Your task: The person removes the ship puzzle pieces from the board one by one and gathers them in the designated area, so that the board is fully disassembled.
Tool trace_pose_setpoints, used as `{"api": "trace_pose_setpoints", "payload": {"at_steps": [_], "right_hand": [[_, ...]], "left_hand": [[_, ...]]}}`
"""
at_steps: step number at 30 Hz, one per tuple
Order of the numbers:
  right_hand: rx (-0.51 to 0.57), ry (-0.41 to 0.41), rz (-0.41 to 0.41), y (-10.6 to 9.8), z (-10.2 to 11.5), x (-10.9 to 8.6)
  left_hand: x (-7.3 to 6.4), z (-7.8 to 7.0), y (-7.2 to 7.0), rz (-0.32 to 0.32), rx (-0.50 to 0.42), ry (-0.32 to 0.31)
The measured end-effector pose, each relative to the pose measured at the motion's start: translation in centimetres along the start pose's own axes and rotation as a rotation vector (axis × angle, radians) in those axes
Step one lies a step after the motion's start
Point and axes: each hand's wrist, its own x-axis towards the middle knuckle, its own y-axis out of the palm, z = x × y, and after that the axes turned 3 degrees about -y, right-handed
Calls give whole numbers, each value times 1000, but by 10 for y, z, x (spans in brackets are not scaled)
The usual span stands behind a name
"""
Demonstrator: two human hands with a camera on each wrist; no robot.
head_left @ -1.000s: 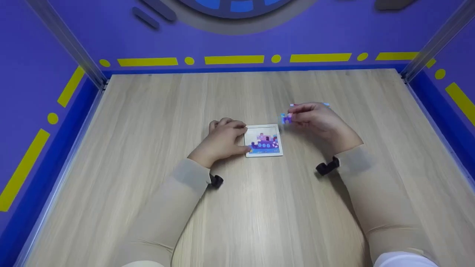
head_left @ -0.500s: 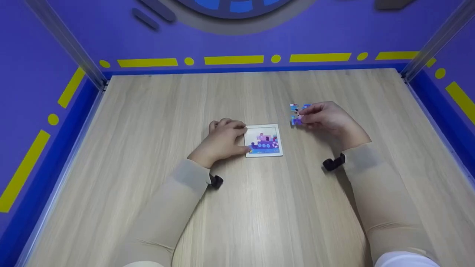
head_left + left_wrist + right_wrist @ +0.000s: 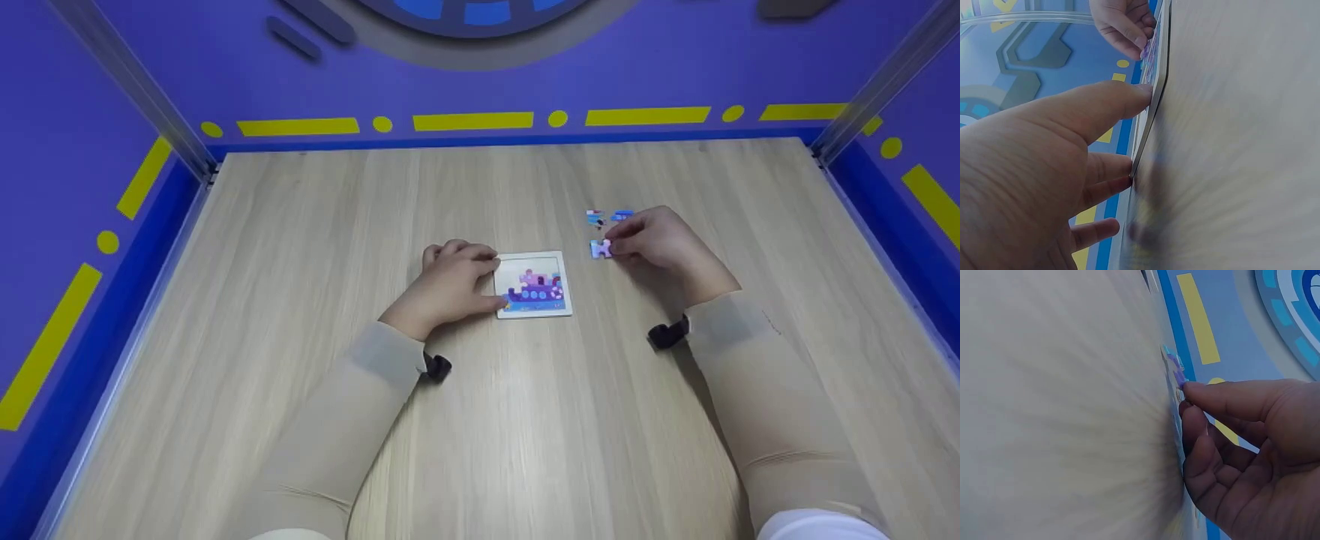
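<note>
A small square jigsaw tray (image 3: pixel 529 316) with a pale rim lies mid-table. Joined pieces in it show a purple and pink boat over blue water; its upper left part shows bare backing. My left hand (image 3: pixel 448 289) touches the tray's left side, the thumb (image 3: pixel 1137 97) near the lower corner and fingers near the upper one, all fairly straight. Right of the tray, my right hand (image 3: pixel 660 244) pinches a purple, pink and light blue puzzle piece (image 3: pixel 601 249) by its right edge, low over the table. In the right wrist view, thumb and forefinger meet at this piece.
Loose puzzle pieces lie just beyond the right hand, among them a red, white and blue piece (image 3: pixel 595 214) and a blue piece (image 3: pixel 622 215). A purple wall (image 3: pixel 480 94) with yellow marks borders the wooden table (image 3: pixel 465 435) at the back and sides.
My right hand has carried its puzzle piece away from the tray's upper right corner, rightward, then slightly towards me. Loose pieces behind it have come into view. The left hand stays put.
</note>
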Motion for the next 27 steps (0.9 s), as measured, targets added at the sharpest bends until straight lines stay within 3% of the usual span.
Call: {"api": "trace_pose_setpoints", "payload": {"at_steps": [20, 27], "right_hand": [[-125, -69, -31, 1, 0, -2], [-145, -57, -41, 1, 0, -1]], "left_hand": [[0, -1, 0, 5, 7, -4], [1, 1, 1, 4, 1, -4]]}}
